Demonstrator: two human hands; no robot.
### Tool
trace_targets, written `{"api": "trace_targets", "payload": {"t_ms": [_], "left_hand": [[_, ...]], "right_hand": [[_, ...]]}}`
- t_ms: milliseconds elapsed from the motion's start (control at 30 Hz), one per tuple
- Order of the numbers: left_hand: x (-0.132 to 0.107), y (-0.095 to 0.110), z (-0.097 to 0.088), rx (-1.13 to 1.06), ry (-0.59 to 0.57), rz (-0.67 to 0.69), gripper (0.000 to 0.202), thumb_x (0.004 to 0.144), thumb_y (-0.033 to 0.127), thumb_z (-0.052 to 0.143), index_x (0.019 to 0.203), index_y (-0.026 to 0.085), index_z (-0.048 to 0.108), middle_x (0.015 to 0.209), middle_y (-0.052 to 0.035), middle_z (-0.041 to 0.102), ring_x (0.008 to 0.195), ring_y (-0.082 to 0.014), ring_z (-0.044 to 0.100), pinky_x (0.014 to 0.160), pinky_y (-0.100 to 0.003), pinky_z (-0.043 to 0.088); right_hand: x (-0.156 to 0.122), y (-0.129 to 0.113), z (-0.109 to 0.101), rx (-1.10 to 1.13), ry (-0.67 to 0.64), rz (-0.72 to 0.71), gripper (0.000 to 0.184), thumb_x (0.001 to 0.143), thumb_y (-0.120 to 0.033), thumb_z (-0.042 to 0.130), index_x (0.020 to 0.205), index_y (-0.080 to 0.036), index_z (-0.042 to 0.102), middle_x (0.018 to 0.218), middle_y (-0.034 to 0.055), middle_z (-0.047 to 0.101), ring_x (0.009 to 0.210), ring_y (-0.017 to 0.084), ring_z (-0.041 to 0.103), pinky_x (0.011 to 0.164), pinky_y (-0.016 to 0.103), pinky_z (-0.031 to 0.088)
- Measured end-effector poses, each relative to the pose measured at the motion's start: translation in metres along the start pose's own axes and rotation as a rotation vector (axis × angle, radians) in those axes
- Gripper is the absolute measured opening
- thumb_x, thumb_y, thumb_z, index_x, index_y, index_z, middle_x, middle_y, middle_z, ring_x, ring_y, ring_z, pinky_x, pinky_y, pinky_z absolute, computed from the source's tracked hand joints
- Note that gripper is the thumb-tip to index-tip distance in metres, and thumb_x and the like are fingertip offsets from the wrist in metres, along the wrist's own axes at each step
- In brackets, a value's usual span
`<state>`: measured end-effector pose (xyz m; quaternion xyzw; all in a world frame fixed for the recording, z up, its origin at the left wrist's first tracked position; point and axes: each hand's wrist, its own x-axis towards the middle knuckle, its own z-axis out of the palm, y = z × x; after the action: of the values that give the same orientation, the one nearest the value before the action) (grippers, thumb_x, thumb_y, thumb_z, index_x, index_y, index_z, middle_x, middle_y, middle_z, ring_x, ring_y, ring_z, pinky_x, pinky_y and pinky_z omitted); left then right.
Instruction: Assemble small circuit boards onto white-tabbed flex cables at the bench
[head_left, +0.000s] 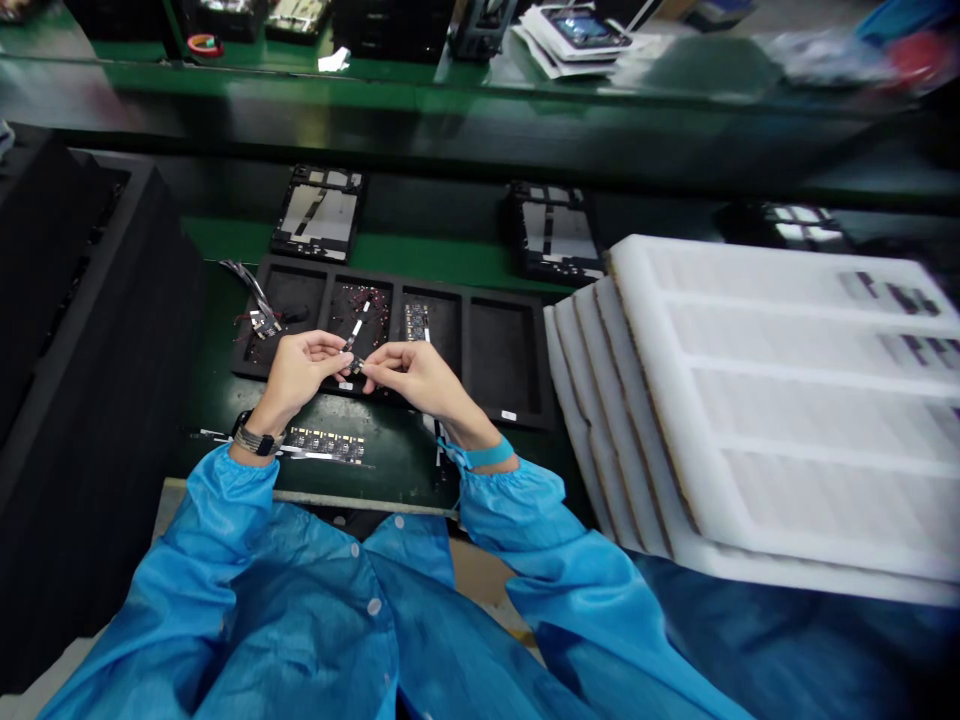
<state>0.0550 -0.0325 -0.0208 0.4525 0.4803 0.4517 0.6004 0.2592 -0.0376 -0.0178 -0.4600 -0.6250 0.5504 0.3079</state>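
Observation:
My left hand (304,375) and my right hand (420,378) meet over the near edge of a black foam tray (506,408). Both pinch a small circuit board (357,366) between thumb and fingers. A narrow black-and-white flex strip (359,326) runs up from between the hands; whether it is joined to the board I cannot tell. Beneath, one tray compartment holds many tiny red-and-black parts (379,310). In the compartment to its right lies a panel of small boards (416,322). Grey wires with a small board (264,318) rest at the tray's left.
Another board panel (326,444) lies near my left wrist. Behind the tray sit black device housings (319,212) (556,232). Stacked white foam trays (795,400) stand at right, tall black foam (97,380) at left. A green shelf (420,100) crosses the back.

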Motion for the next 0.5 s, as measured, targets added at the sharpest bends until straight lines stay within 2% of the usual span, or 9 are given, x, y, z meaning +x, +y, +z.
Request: {"api": "trace_targets", "payload": {"t_ms": [333,500], "left_hand": [[0.0009,0.0018,-0.0048,-0.045,-0.045,-0.055,0.045,0.055,0.034,0.099,0.083,0.013,0.071,0.070,-0.0034,0.074,0.061,-0.0192,0.073,0.066,-0.035,0.064],[0.0010,0.0031,-0.0055,-0.041,-0.068,-0.086,0.047,0.050,0.032,0.102,0.080,0.013,0.070,0.069,-0.0028,0.074,0.060,-0.0190,0.073,0.066,-0.034,0.063]], "right_hand": [[0.0015,0.0038,0.0020,0.076,0.008,-0.042,0.035,0.085,-0.051,0.080,0.090,-0.017,0.077,0.083,0.0084,0.082,0.078,0.023,0.077,0.071,0.033,0.057],[0.0007,0.0008,-0.0002,0.059,-0.036,-0.046,0.030,0.085,-0.047,0.081,0.089,-0.017,0.078,0.082,0.0081,0.082,0.078,0.022,0.077,0.073,0.033,0.058]]}}
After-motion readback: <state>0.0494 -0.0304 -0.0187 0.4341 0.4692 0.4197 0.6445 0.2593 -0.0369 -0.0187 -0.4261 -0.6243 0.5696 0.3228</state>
